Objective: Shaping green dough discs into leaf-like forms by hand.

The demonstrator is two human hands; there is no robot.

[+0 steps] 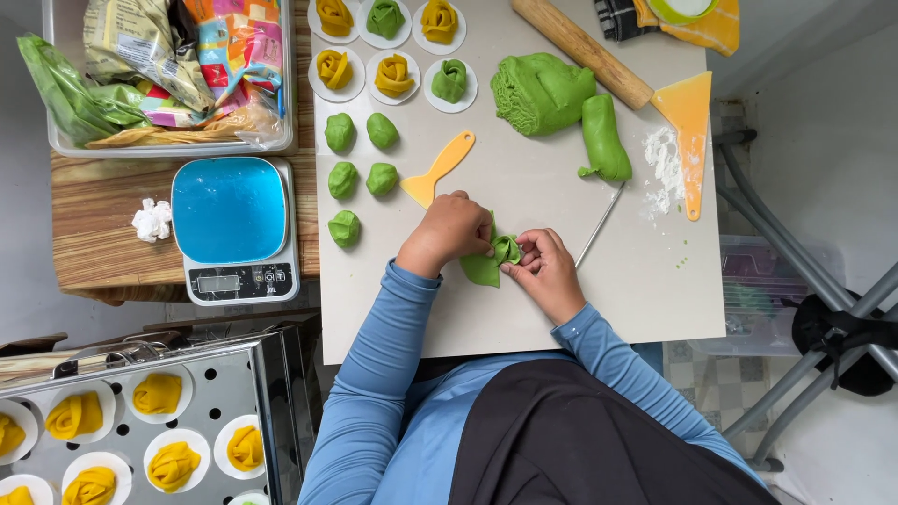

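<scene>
Both your hands meet on the green dough piece [490,260] at the board's [561,309] near edge, left hand [446,232] pinching its upper side, right hand [547,271] pinching the folded top, flat tail pointing toward you.

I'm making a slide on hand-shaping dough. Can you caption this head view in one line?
Left hand and right hand fold a green dough piece on a pale board.
</scene>
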